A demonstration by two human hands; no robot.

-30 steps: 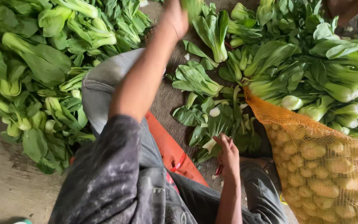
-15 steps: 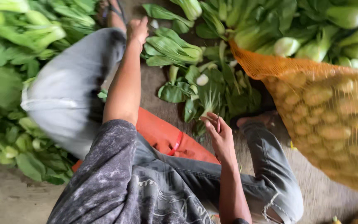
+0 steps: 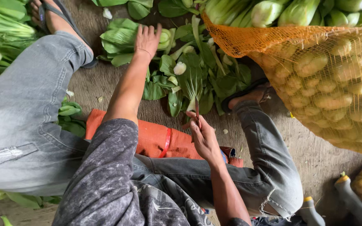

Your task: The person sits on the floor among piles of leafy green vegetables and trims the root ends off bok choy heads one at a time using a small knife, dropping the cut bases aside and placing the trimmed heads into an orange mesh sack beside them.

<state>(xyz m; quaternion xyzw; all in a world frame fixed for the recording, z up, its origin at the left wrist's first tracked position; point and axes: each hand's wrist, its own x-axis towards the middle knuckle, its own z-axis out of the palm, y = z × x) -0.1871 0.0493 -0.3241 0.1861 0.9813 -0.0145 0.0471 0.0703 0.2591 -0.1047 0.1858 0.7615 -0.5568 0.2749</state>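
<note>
While the left hand (image 3: 147, 39) rests spread on a bok choy bunch (image 3: 122, 42), the right hand (image 3: 204, 136) grips a small knife (image 3: 197, 109) beside the orange mesh sack (image 3: 315, 79).

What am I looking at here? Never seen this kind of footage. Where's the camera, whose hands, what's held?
No machine here: a person wears a camera on the head, so the one view looks down over their own arms and grey jeans. They sit low on an orange cloth on the ground. The left hand reaches forward and rests on a green bok choy. The right hand holds a small knife, blade pointing away. More loose greens lie between the feet, and an orange mesh sack of pale vegetables sits to the right.
</note>
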